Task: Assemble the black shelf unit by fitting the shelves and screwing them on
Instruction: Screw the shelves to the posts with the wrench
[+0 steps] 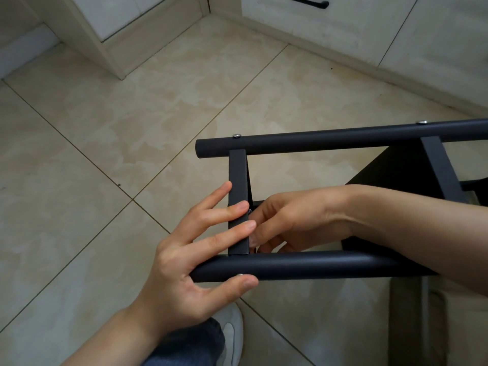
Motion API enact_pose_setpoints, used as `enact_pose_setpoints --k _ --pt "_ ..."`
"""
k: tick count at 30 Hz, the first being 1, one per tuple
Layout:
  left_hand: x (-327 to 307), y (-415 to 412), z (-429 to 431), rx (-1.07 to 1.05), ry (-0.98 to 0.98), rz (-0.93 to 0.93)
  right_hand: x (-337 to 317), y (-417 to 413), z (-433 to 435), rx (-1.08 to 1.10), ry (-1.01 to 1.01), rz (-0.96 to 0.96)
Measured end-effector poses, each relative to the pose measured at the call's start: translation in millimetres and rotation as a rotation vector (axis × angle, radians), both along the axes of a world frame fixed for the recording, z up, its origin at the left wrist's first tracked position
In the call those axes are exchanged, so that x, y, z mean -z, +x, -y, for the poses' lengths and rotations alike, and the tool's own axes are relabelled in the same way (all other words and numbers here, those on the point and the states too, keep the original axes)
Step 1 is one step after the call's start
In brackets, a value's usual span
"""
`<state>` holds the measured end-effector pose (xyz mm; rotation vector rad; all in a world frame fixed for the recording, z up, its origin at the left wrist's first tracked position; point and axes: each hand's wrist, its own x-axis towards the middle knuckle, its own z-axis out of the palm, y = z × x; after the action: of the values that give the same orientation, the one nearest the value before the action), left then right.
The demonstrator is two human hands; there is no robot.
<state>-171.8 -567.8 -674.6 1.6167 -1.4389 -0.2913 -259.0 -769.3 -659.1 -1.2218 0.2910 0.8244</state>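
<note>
Head view: the left hand (182,262) lays straight fingers (227,233) across the crossbar (237,178) of the black shelf unit (343,140), thumb beneath the near tube (303,265). The right hand (295,220) curls its fingers just behind the crossbar; any grasp is hidden.

No txt, labels, brand marks, nos. or signs legible anywhere. Nothing printed on black shelf unit (330,265), cabinets (343,35) or shoe (232,331).
</note>
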Motion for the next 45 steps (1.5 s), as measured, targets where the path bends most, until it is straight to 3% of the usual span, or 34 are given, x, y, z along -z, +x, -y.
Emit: enact_pose_setpoints --k 30,45 --pt "1.1 -0.2 1.0 -0.004 -0.009 -0.005 1.7 0.5 -3.2 -0.015 -0.069 -0.068" --pt "0.2 -0.4 1.8 -0.004 -0.015 -0.001 0.4 -1.4 0.0 -0.016 0.007 -0.042"
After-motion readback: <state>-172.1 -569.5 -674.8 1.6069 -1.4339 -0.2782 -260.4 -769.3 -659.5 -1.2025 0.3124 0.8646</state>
